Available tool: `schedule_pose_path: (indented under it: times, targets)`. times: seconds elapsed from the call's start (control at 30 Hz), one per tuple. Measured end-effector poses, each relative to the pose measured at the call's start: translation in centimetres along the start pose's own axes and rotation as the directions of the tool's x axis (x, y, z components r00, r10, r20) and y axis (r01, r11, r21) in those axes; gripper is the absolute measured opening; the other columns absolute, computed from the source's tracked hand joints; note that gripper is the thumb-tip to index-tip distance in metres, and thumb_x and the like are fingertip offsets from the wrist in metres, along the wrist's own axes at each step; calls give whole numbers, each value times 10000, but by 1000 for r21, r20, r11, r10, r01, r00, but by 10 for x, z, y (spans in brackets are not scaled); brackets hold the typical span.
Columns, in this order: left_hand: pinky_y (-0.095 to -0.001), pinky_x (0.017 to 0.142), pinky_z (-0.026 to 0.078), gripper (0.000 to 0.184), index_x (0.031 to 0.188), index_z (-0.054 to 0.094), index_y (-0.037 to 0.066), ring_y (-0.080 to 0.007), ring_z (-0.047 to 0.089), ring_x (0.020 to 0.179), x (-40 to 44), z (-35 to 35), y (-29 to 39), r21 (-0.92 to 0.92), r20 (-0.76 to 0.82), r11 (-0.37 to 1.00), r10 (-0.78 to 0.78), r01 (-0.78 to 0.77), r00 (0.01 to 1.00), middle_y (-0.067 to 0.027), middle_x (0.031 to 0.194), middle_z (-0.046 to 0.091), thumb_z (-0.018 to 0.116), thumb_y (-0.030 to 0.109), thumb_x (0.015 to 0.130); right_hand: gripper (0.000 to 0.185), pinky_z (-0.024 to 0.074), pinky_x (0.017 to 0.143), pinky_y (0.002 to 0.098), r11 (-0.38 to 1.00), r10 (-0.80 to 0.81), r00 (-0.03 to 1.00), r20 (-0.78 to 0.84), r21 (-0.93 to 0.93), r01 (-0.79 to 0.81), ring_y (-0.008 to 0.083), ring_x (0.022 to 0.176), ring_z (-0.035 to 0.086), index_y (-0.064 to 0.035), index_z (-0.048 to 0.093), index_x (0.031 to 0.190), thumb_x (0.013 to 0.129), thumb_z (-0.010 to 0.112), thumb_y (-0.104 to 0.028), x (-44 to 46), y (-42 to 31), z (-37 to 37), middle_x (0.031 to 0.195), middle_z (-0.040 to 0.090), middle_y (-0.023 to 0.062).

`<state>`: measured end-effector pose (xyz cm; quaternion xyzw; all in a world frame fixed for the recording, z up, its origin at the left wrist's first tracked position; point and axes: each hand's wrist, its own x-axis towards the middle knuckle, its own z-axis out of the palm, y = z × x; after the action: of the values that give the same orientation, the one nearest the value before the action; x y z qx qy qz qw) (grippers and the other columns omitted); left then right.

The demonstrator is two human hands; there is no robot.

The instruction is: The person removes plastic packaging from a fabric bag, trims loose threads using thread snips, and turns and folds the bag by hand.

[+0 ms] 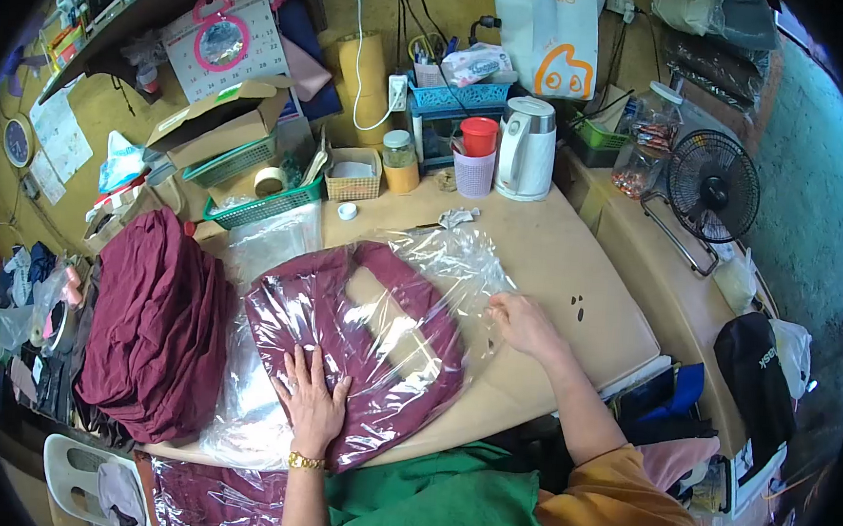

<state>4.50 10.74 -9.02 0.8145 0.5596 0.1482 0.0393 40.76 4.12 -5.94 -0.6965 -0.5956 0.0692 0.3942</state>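
Observation:
A folded maroon cloth piece [407,399], curved like a loop with a gap in its middle, lies on the table inside a clear plastic bag [480,267]. My left hand [314,404] rests flat on the bag over the cloth's lower left, fingers spread; a gold-coloured band is on that wrist. At the bag's right edge, my right hand [527,325] has its fingers closed on the plastic. Left of the bag stands a tall pile of maroon cloth [153,332]. More clear plastic [246,397] lies between the pile and the bag.
Along the back stand a white electric kettle [527,151], a purple basket cup [474,174], a jar [399,162] and a green basket [264,203] holding tape. A black fan [713,188] is at right. Plastic-wrapped maroon cloth [214,503] lies below the table's front edge.

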Motion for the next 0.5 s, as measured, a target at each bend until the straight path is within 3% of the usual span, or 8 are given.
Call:
schedule_pose_path:
  times: [0.03,0.1,0.17,0.2,0.27,0.4,0.47,0.5]
  targets:
    - [-638,1163,53,758,1507,343,71,-399,154,1490,-1,-4,-5,0,15,1000,16,-16,1000,-228,1587,236,544,526,934,245,521,823,435,988,155,981,114,-40,-152,332,901,660,13,662,1008,906,653,-210,7,-11,-7,1023,646,218]
    - [-653,1155,70,758,1502,351,71,-413,167,1484,0,-19,-6,-34,60,999,14,-12,998,-243,1582,238,565,513,924,306,523,819,415,951,308,927,215,-90,-296,296,893,663,23,674,1037,914,649,-255,17,-20,-4,1060,642,224]
    - [-671,1145,79,753,1501,350,74,-430,171,1479,6,-37,8,18,161,998,-58,56,985,-264,1576,234,574,502,923,322,473,925,491,942,147,974,171,-325,-85,394,1030,611,-6,664,1024,869,688,-288,22,-17,8,1117,612,208]
    - [-678,1143,64,745,1504,344,81,-440,166,1478,10,-44,23,-69,113,996,-45,53,993,-277,1576,220,573,496,929,322,473,925,491,942,147,974,172,-326,-85,394,1030,611,-6,664,1024,869,688,-288,26,-12,18,1117,612,208]
    - [-681,1141,48,753,1518,324,91,-437,143,1484,17,-32,42,-124,59,992,-17,24,998,-259,1591,197,542,521,940,345,464,938,488,897,-110,982,156,-410,166,396,1090,577,-25,640,1057,849,719,-289,31,-3,37,1114,599,198]
    - [-695,1131,31,762,1515,355,111,-415,144,1491,1,-1,40,27,101,997,70,-73,992,-220,1595,226,510,579,933,372,465,927,472,930,-28,970,240,-350,113,392,1056,568,-45,613,1085,824,748,-273,20,-11,36,1095,586,184]
    - [-688,1136,22,735,1499,394,123,-408,156,1491,-8,-7,28,21,98,996,90,-92,991,-208,1594,240,541,555,923,396,467,901,471,985,54,998,30,-165,-48,380,1031,575,-50,592,1103,805,763,-247,6,-13,20,1078,591,184]
    - [-678,1144,29,737,1504,384,125,-400,157,1492,-11,-10,25,11,103,996,89,-90,991,-198,1596,241,552,543,921,396,467,901,471,984,58,998,38,-169,-51,380,1031,575,-50,592,1103,805,763,-247,4,-7,20,1078,591,184]
